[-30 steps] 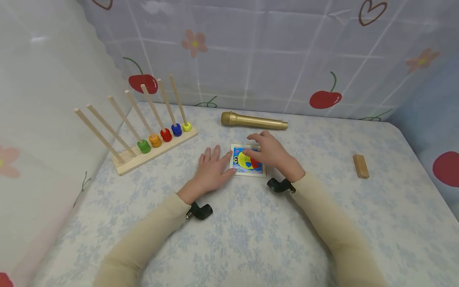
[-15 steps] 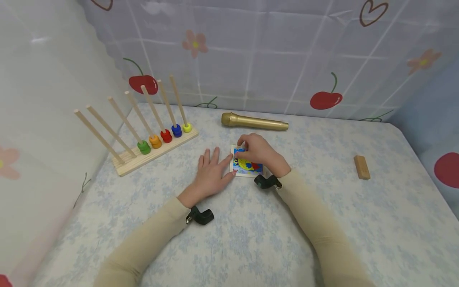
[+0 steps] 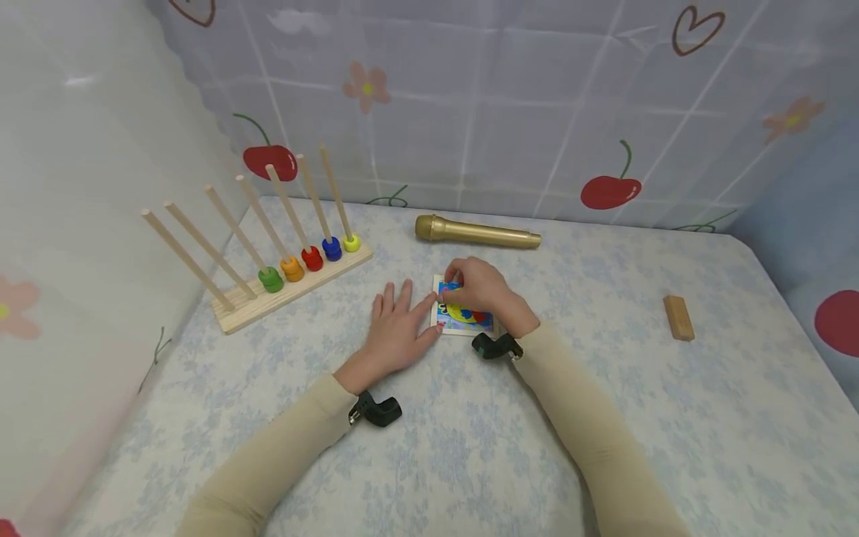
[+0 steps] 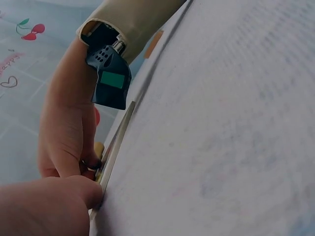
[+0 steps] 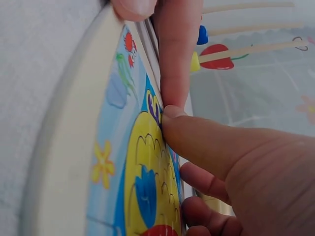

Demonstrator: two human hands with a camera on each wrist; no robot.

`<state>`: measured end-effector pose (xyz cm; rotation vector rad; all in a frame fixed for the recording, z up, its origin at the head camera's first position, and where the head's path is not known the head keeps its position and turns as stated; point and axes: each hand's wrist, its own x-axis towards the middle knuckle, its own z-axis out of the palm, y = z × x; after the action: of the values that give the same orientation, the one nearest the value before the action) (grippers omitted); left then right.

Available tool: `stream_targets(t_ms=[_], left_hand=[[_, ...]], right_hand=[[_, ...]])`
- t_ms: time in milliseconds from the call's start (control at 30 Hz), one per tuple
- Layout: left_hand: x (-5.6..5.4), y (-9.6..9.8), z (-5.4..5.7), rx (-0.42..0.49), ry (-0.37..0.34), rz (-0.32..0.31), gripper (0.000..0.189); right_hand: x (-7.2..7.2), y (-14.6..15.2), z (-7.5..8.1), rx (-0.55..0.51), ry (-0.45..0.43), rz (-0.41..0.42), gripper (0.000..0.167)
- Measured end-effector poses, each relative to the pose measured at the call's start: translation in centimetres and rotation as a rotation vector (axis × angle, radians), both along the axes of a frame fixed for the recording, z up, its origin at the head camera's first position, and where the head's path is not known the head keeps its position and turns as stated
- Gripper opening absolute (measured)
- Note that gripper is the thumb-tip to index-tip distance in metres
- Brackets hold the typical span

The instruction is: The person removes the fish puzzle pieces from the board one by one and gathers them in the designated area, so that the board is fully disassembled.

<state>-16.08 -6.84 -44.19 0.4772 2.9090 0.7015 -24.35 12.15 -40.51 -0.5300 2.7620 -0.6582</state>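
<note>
A small fish puzzle (image 3: 463,325) with a pale wooden frame lies flat in mid-table; its picture has a yellow fish on blue. My left hand (image 3: 394,332) rests palm down beside it, fingers spread, index fingertip and thumb at the frame's left side. Over the upper part of the puzzle, my right hand (image 3: 485,287) has its fingers curled. In the right wrist view its thumb (image 5: 197,140) presses at the picture's side, against the left index finger (image 5: 174,54), with the other fingertips bent at the far edge. The left wrist view shows the frame (image 4: 118,142) edge-on.
Behind the puzzle lies a gold microphone (image 3: 478,232). A wooden peg stand (image 3: 295,292) with coloured rings on several tall pegs stands at the back left. A wooden block (image 3: 679,318) lies to the right. A patterned curtain (image 3: 470,104) closes off the back of the table.
My right hand has moved left and slightly down over the puzzle, its fingers drawing in from a spread pose toward the upper left. The left hand stays almost where it was.
</note>
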Motion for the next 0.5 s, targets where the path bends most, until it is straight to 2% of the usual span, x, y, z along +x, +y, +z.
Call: stream_targets(t_ms=[500], left_hand=[[0.15,0.11,0.19,-0.008,-0.001,-0.001,0.062]], right_hand=[[0.35,0.04,-0.51,-0.016,0.004,-0.034,0.036]])
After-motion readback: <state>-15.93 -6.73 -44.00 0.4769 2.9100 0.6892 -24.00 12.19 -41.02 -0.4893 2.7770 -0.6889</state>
